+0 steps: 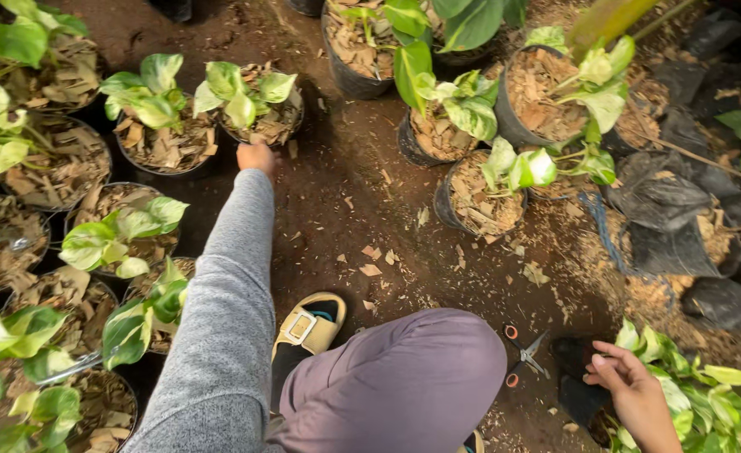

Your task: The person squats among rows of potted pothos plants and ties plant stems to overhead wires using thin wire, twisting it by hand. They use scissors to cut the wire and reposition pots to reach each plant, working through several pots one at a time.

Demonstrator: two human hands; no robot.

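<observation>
Green-and-cream variegated leaves [148,92], black pots [349,80], grey sleeve [223,319], mauve trousers [404,382], tan sandal [307,325], orange-handled scissors [523,356]

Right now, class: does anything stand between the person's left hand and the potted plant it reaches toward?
Nothing visible does. The left hand is already at the rim of the potted plant, with only bare soil beneath the outstretched grey sleeve. The neighbouring pot sits to one side, not in the path.

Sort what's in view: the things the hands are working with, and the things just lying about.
In hand:
- left hand at the potted plant
- right hand on the leafy cuttings

Lying about:
- scissors on the soil
- empty black bags
- wood chips
</observation>
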